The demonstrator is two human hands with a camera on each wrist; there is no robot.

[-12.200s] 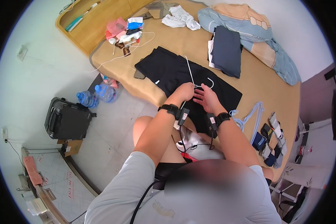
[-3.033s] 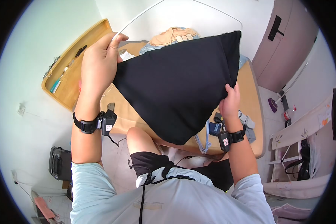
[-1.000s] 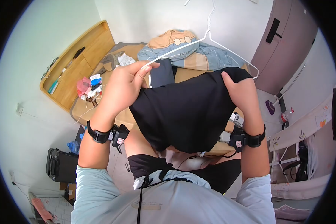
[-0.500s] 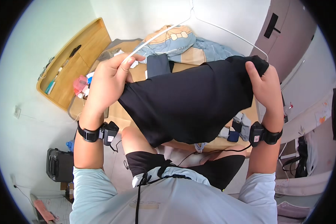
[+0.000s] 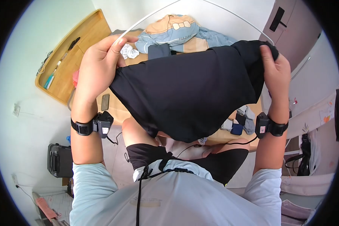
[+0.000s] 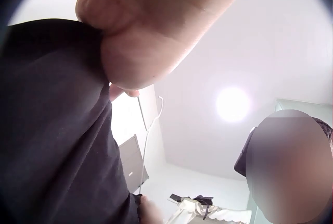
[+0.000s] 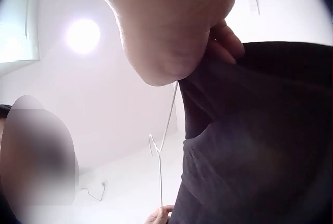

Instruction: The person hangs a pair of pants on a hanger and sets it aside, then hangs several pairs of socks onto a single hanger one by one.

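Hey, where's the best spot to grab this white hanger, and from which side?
Probably pinch the white hanger at its neck, coming from the hook side. The two sloping arms meet there, bare of cloth, while the left hand and right hand crowd its outer ends with the black garment.

A black garment point(image 5: 184, 90) is held between the left hand point(image 5: 98, 66) and the right hand point(image 5: 276, 75). A white hanger point(image 5: 148, 16) is also pinched by the left hand. A phone point(image 5: 105, 102) is supported by the bed point(image 5: 119, 109).
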